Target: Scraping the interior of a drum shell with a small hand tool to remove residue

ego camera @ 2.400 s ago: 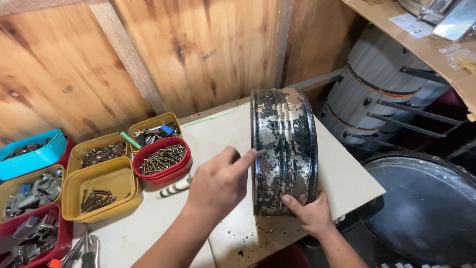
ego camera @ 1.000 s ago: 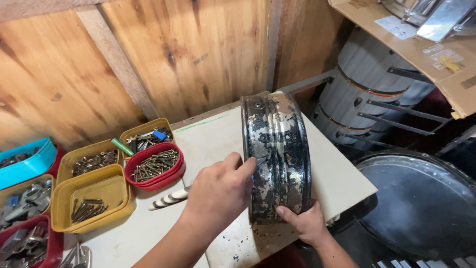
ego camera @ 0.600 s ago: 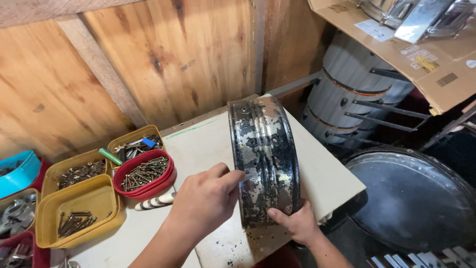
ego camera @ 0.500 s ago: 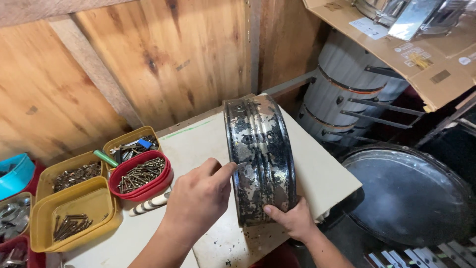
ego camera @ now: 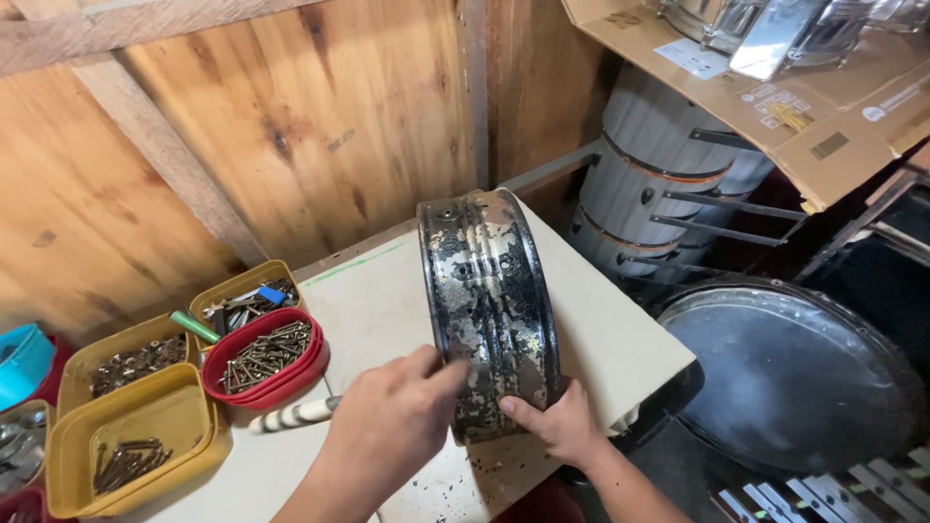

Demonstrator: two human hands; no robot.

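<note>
A worn black metal drum shell (ego camera: 489,300) with flaking paint stands on its edge on the white tabletop (ego camera: 378,300). My right hand (ego camera: 557,426) grips its lower right rim from beneath. My left hand (ego camera: 392,436) presses its fingertips against the shell's left rim near the bottom. A striped, pale stick-like tool (ego camera: 291,415) lies on the table just left of my left hand.
A red tub of screws (ego camera: 263,356) and yellow tubs of hardware (ego camera: 131,426) sit at the left, a blue tub (ego camera: 21,358) beyond. Wooden wall behind. Stacked drum shells (ego camera: 659,184), a large dark drum head (ego camera: 785,373) and a cardboard shelf (ego camera: 775,97) stand at the right.
The view has swung left and up. My left hand slid down the shell's left rim toward its bottom edge. My right hand kept its hold on the lower rim.
</note>
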